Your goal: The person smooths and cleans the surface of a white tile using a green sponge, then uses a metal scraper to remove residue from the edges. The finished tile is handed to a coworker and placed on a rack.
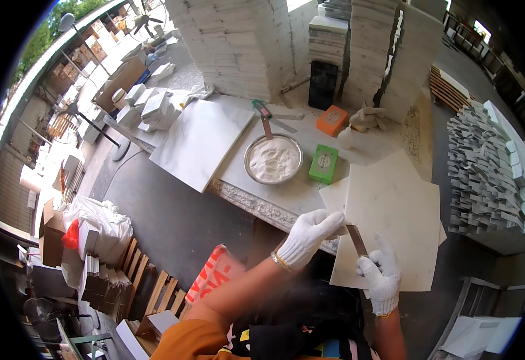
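My left hand [313, 237], in a white knit glove, has its fingers pinched together at the upper end of a flat brownish scraper blade [357, 241]. Around the blade's lower end close the gloved fingers of my right hand [382, 281], its index finger pointing up. Both hands are over the near edge of pale stone sheets [394, 210] lying overlapped on the work table. Beyond my left hand stands a metal bowl [300, 165] of white paste [271, 159], another flat blade [267, 128] leaning at its far rim. A green box [323, 164] sits right of the bowl.
A marble slab [199, 141] overhangs the table at left. Behind lie an orange box [333, 120], a white bottle [345, 138], a crumpled glove [368, 119] and a phone [323, 85] propped against tall tile stacks [364, 54]. Wooden pallets [157, 293] and cartons stand lower left.
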`<act>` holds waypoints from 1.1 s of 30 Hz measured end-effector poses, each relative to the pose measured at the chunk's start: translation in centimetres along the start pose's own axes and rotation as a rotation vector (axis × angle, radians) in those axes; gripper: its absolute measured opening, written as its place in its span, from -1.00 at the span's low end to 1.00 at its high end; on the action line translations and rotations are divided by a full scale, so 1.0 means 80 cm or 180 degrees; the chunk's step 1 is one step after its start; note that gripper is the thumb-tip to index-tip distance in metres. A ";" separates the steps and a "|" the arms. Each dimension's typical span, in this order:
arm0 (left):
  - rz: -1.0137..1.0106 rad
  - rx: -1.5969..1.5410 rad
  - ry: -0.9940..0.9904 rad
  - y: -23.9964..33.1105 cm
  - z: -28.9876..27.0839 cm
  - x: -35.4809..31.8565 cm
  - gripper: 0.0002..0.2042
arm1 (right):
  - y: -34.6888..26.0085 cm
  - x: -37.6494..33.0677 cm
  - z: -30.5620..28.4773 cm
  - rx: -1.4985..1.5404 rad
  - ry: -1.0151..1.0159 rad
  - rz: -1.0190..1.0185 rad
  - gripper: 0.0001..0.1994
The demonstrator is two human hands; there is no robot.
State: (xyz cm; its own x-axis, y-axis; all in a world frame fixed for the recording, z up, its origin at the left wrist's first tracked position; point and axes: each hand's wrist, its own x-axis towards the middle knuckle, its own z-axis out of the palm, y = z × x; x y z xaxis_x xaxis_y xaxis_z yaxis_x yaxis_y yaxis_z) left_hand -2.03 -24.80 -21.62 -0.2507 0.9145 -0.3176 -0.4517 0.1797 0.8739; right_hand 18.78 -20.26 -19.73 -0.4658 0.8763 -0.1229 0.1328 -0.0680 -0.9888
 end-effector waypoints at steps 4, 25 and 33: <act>-0.0025 -0.0227 0.0052 0.012 -0.040 -0.013 -0.60 | -0.001 0.041 0.039 -0.0410 -0.0517 -0.0325 -0.75; -0.0904 -0.0273 -0.0853 -0.091 -0.076 -0.054 -0.46 | 0.049 0.279 0.145 -0.3415 -0.0287 -0.1257 -0.29; -0.0915 0.0418 -0.1307 -0.089 -0.007 -0.039 -0.49 | -0.019 0.162 -0.018 -0.2576 -0.0021 -0.2012 -0.31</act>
State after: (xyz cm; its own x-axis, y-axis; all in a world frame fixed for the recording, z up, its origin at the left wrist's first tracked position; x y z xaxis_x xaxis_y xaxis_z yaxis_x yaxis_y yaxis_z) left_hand 1.47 -29.19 -27.07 0.2365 0.8836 -0.4042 -0.3349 0.4646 0.8198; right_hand 13.80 -8.15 -19.67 -0.6599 0.6375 0.3976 0.4106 0.7491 -0.5198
